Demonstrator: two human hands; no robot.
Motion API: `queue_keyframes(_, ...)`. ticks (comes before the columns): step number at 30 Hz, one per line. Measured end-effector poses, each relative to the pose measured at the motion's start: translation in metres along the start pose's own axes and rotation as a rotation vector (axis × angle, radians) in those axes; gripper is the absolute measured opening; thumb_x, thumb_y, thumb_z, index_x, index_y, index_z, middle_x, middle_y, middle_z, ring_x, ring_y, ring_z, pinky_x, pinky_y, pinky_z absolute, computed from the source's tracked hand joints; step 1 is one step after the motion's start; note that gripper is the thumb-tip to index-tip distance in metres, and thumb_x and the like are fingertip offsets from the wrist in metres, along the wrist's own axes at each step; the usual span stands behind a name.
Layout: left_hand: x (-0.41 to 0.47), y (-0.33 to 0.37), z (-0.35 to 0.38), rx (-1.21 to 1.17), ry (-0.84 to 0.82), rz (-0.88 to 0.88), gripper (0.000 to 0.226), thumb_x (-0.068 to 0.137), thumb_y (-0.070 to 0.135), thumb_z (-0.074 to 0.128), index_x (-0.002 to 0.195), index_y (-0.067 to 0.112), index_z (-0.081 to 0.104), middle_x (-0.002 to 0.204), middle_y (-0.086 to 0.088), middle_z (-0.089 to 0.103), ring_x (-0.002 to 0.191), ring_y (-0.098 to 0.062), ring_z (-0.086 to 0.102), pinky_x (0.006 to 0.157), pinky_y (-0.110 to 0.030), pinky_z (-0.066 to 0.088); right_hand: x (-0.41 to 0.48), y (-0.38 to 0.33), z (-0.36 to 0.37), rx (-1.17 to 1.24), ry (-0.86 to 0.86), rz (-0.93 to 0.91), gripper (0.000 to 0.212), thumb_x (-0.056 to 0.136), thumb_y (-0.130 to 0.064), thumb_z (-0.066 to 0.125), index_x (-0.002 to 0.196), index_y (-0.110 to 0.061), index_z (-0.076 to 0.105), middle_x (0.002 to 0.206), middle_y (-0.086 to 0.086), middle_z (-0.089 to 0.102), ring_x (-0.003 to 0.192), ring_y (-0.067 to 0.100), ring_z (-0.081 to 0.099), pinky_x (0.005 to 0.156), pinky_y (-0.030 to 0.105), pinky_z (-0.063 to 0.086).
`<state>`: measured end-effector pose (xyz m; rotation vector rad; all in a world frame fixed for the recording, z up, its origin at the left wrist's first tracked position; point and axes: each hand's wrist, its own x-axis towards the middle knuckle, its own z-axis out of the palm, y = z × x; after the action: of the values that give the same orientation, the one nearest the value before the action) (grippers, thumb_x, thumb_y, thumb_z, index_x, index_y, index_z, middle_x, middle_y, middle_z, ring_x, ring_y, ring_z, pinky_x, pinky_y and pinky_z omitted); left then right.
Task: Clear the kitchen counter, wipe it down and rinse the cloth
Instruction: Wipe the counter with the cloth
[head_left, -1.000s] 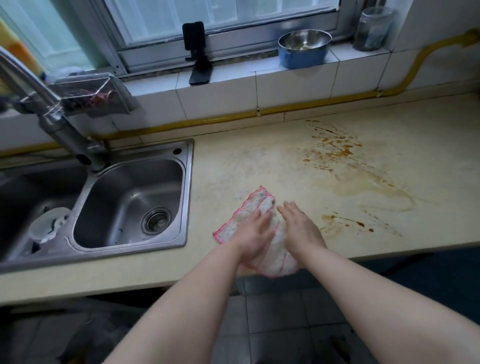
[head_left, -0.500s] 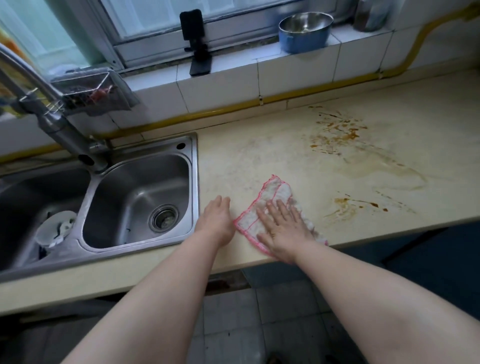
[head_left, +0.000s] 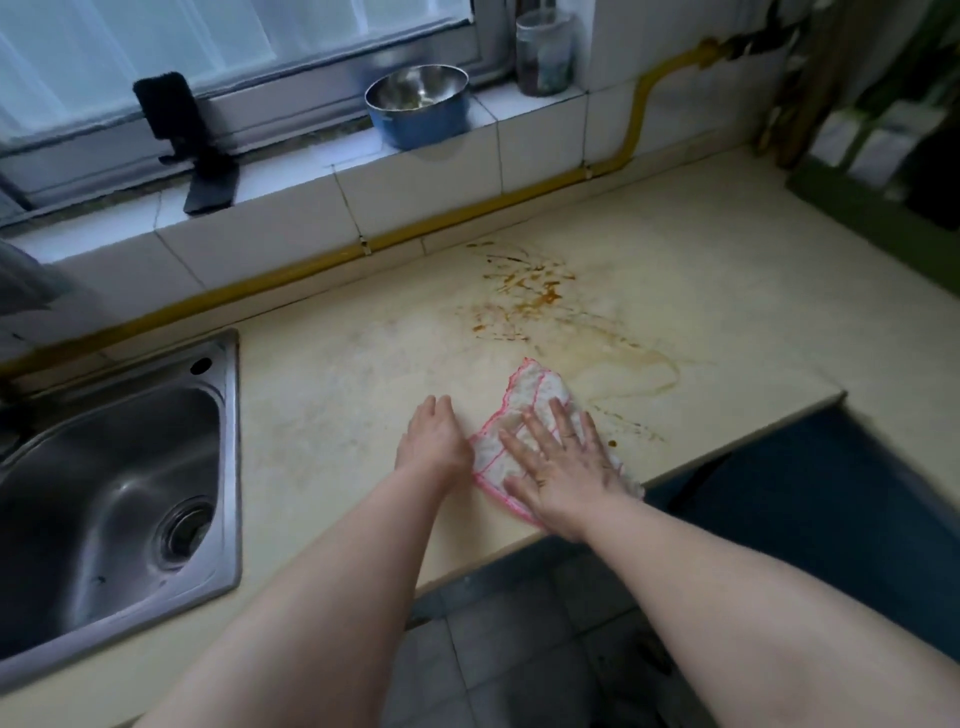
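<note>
Bench (head_left: 363, 405): one; cream top, stone-like, matt, with a faint mottled grain; straight front edge.
Cloth (head_left: 535, 387): one; white nubbly weave with a pink stitched border and a pink line across it; lies rumpled but flat on the bench near the front edge, right of the sink and just below the stains.
Right hand (head_left: 561, 467): palm down on the cloth, fingers and thumb straight and spread apart, pressing it to the bench; curled round nothing.
Left hand (head_left: 434, 441): rests on the bare bench just beside the cloth's left border; fingers loosely bent, tips down, holding nothing. Contact with the cloth cannot be told.
Stains (head_left: 519, 291): one cluster of orange-brown splashes and thin streaks toward the back of the bench; one pale tan looped smear (head_left: 623, 364) to the right of the cloth; a few small dark drops (head_left: 613, 443) beside the right hand.
Sink (head_left: 231, 467): stainless steel, brushed and shiny; one rounded basin in view with one round drain (head_left: 182, 530).
Sill (head_left: 426, 176): glossy white square tiles with dark grout, below the window.
Bowl (head_left: 415, 104): one; round, metal inside, blue outside; stands on the sill.
Jar (head_left: 545, 52): one; clear, cylindrical; contents blurred.
Phone stand (head_left: 192, 150): one; black, upright on the sill.
Pipe (head_left: 467, 213): one; yellow, running along the foot of the tiles, then bending upward at the right.
Floor (head_left: 519, 649): grey square tiles.
</note>
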<state>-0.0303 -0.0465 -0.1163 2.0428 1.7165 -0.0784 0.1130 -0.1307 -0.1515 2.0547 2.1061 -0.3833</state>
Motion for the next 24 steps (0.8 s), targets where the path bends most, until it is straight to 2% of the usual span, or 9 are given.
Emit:
queue_keyframes(3, 0.015, 0.024, 0.008, -0.026, 0.029, -0.015, 0.055, 0.090, 0.013, 0.050, 0.142, 0.003, 0.033, 0.151, -0.015, 0.031, 0.142, -0.028, 0.028, 0.115, -0.036, 0.024, 0.006, 0.029, -0.004, -0.004, 0.003, 0.018, 0.062, 0.096, -0.059, 0.013, 0.149, -0.039, -0.013, 0.158, -0.002, -0.024, 0.140, 0.027, -0.034, 0.107, 0.046, -0.028)
queue_keyframes(7, 0.035, 0.058, 0.017, -0.059, 0.139, -0.023, 0.047, 0.087, 0.006, 0.045, 0.134, 0.002, 0.041, 0.139, -0.016, 0.042, 0.133, -0.031, 0.037, 0.110, -0.037, 0.030, 0.019, 0.070, -0.010, -0.015, 0.018, 0.040, 0.062, 0.096, -0.059, 0.014, 0.149, -0.040, -0.011, 0.158, -0.003, -0.022, 0.139, 0.026, -0.035, 0.089, 0.040, -0.043)
queue_keyframes(11, 0.053, 0.084, 0.021, -0.056, 0.225, -0.040, 0.052, 0.089, 0.003, 0.041, 0.141, 0.004, 0.035, 0.147, -0.013, 0.034, 0.138, -0.027, 0.031, 0.112, -0.035, 0.026, 0.033, 0.107, -0.013, 0.016, 0.023, 0.069, 0.063, 0.094, -0.062, 0.015, 0.149, -0.042, -0.009, 0.159, -0.003, -0.021, 0.139, 0.028, -0.035, 0.085, 0.040, -0.046)
queue_keyframes(14, 0.065, 0.104, 0.025, -0.080, 0.269, -0.073, 0.057, 0.091, 0.003, 0.041, 0.146, 0.007, 0.030, 0.152, -0.010, 0.029, 0.141, -0.026, 0.028, 0.114, -0.034, 0.023, 0.043, 0.135, -0.016, 0.052, 0.026, 0.101, 0.064, 0.094, -0.064, 0.016, 0.148, -0.043, -0.009, 0.159, -0.004, -0.022, 0.140, 0.029, -0.033, 0.091, 0.042, -0.042)
queue_keyframes(18, 0.078, 0.123, 0.029, -0.102, 0.285, -0.085, 0.062, 0.089, 0.000, 0.046, 0.148, 0.008, 0.028, 0.154, -0.009, 0.028, 0.142, -0.025, 0.027, 0.116, -0.032, 0.021, 0.049, 0.164, -0.019, 0.095, 0.026, 0.149, 0.065, 0.093, -0.065, 0.018, 0.148, -0.044, -0.009, 0.158, -0.003, -0.022, 0.141, 0.031, -0.031, 0.109, 0.046, -0.025)
queue_keyframes(24, 0.085, 0.150, 0.032, -0.138, 0.264, -0.060, 0.051, 0.096, 0.009, 0.041, 0.146, 0.010, 0.033, 0.152, -0.007, 0.034, 0.139, -0.025, 0.032, 0.114, -0.034, 0.026, 0.048, 0.185, -0.021, 0.198, 0.007, 0.301, 0.065, 0.091, -0.068, 0.018, 0.147, -0.049, -0.009, 0.157, -0.001, -0.026, 0.141, 0.037, -0.028, 0.116, 0.050, -0.012)
